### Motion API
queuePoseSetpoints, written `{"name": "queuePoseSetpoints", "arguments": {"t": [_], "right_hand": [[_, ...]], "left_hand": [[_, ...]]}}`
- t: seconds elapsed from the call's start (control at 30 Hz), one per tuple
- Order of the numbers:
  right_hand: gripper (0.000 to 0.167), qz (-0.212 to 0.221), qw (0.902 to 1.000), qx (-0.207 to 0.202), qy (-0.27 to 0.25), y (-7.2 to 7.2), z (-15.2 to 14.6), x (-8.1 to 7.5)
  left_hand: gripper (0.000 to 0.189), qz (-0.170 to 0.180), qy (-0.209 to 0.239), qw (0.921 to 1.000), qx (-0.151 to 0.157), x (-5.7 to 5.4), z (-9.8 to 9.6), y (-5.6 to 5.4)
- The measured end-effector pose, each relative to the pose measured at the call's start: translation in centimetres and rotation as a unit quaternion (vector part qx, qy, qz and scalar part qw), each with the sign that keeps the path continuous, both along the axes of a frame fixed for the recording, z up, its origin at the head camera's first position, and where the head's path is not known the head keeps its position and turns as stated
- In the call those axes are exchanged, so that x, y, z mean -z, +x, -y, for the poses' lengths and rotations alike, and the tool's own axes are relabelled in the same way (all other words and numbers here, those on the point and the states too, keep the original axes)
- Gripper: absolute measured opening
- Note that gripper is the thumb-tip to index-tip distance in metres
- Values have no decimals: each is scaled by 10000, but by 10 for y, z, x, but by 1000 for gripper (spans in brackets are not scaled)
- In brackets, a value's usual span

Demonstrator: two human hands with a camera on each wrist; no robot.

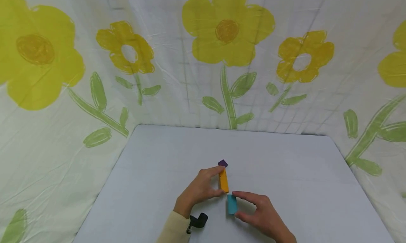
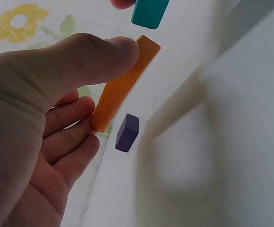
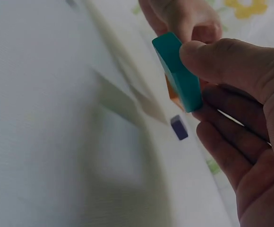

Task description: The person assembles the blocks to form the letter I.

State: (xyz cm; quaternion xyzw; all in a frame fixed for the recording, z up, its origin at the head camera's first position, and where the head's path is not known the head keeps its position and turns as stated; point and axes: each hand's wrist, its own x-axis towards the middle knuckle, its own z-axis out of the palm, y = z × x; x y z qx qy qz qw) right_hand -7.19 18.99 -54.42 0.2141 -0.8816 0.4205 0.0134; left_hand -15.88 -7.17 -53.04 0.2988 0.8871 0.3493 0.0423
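Observation:
My left hand pinches a long orange block by its two ends, thumb at the near end and fingers at the far end. In the right hand a shorter teal block is gripped the same way, between thumb and fingertips. The teal block stands just nearer than the orange one, with a small gap between them in the left wrist view. Beyond the orange block lies a small dark purple block, apart from both hands; the left wrist view shows this purple block with a slanted end.
The white table spreads around the blocks. Behind it hangs a pale cloth with yellow flowers. A black wrist mount sticks out beside the left sleeve.

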Motion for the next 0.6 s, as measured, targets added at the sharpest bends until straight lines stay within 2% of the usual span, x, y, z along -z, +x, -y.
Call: {"name": "queuePoseSetpoints", "arguments": {"t": [0.17,0.4,0.6], "right_hand": [[51,248,9995,-205,33,2,3,4],[50,279,9983,-504,68,4,8,7],[50,280,9973,-673,84,5,13,12]], "left_hand": [[79,70,-47,9999,111,3,-2,-1],[75,12,-138,9998,169,9,-3,-3],[76,247,-196,9993,184,12,-3,-7]]}}
